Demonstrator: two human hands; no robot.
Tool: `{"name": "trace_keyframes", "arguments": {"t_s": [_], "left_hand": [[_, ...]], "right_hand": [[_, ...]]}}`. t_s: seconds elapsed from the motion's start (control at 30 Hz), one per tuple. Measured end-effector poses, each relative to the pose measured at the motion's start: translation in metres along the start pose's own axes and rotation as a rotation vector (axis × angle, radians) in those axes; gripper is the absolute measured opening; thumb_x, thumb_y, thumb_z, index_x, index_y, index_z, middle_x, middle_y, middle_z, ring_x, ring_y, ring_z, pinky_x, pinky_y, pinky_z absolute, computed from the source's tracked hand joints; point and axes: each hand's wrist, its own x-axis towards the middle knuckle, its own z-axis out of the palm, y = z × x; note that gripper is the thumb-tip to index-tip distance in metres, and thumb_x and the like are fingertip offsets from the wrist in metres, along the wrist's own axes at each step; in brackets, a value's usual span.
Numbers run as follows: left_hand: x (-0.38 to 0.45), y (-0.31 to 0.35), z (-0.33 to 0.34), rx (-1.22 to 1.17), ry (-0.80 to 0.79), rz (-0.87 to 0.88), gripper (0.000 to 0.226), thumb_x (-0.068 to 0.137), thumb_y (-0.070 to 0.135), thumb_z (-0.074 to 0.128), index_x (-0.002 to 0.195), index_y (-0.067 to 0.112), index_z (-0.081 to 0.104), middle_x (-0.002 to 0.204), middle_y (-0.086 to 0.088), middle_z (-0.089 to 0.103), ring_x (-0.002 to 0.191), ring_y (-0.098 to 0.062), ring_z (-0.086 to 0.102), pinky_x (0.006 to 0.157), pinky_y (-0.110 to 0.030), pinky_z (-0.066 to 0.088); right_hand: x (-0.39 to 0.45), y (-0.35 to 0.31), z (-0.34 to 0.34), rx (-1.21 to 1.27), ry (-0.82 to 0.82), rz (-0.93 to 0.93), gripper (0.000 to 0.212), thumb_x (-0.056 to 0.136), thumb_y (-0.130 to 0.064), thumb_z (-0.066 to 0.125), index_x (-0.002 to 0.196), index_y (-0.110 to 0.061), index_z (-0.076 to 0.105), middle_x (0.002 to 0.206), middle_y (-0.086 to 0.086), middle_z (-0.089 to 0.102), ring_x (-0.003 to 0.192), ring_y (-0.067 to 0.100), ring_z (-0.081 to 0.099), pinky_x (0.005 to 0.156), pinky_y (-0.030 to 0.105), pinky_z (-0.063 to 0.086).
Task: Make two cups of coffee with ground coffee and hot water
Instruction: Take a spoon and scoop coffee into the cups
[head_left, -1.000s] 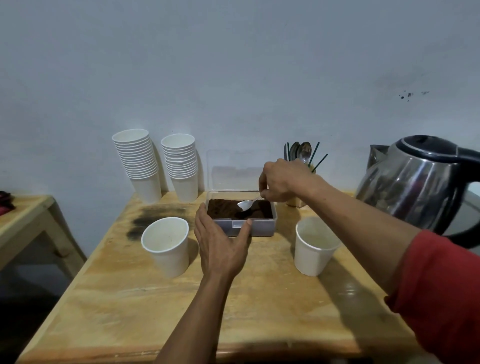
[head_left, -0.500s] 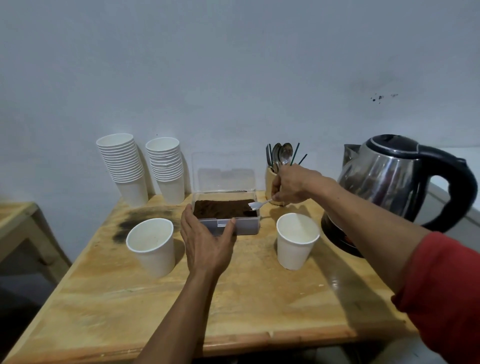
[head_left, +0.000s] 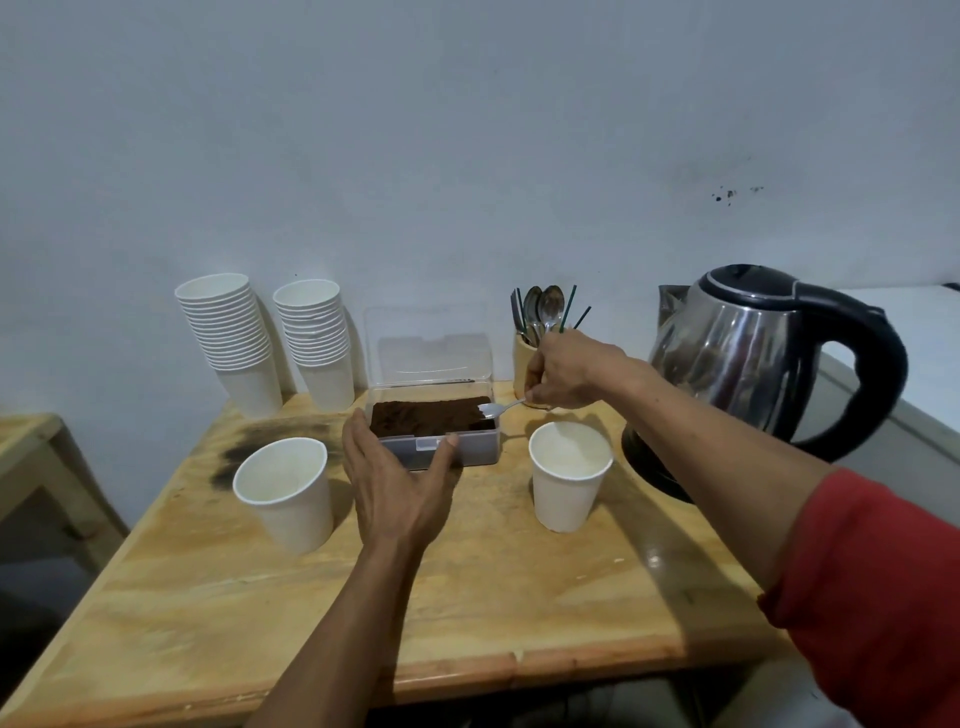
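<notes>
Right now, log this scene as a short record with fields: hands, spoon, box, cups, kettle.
left hand: open, fingers against the front of the coffee box
right hand: holds the spoon
spoon: bowl at the box's right edge; load too small to tell
coffee box: lid up, full of brown grounds
left cup: upright, looks empty
right cup: upright, looks empty
cup stacks: two, by the wall
kettle: lid shut, right of the cups

wooden table (head_left: 467, 613) bears cups (head_left: 291, 493), coffee box (head_left: 441, 447), kettle (head_left: 748, 364).
</notes>
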Motion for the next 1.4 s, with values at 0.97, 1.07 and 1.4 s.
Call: {"name": "trace_keyframes", "arguments": {"t_s": [0.97,1.07,1.4], "left_hand": [[-0.087,0.061,0.064,-0.267,-0.142,0.118,0.075,0.061,0.046,0.091,0.124,0.038,0.05,0.109,0.018,0.06,0.096,-0.006,0.059,0.078,-0.029,0.056],[-0.087,0.062,0.063,-0.269,-0.139,0.124,0.072,0.063,0.044,0.091,0.119,0.042,0.046,0.105,0.02,0.058,0.089,0.002,0.057,0.076,-0.025,0.053],[-0.086,0.062,0.064,-0.264,-0.133,0.119,0.08,0.062,0.046,0.091,0.13,0.029,0.052,0.111,0.016,0.06,0.098,-0.009,0.059,0.073,-0.02,0.05]], "right_hand": [[-0.1,0.047,-0.014,-0.206,0.236,-0.062,0.011,0.094,-0.022,0.067,0.098,-0.031,0.071,0.098,-0.002,0.066,0.086,0.022,0.062,0.059,0.032,0.043],[-0.102,0.046,-0.008,-0.228,0.263,-0.127,0.013,0.095,-0.015,0.065,0.099,-0.026,0.072,0.1,0.001,0.068,0.089,0.024,0.064,0.066,0.038,0.052],[-0.109,0.044,-0.01,-0.256,0.264,-0.189,0.012,0.097,-0.017,0.062,0.101,-0.022,0.072,0.103,0.0,0.066,0.094,0.022,0.062,0.072,0.041,0.056]]}}
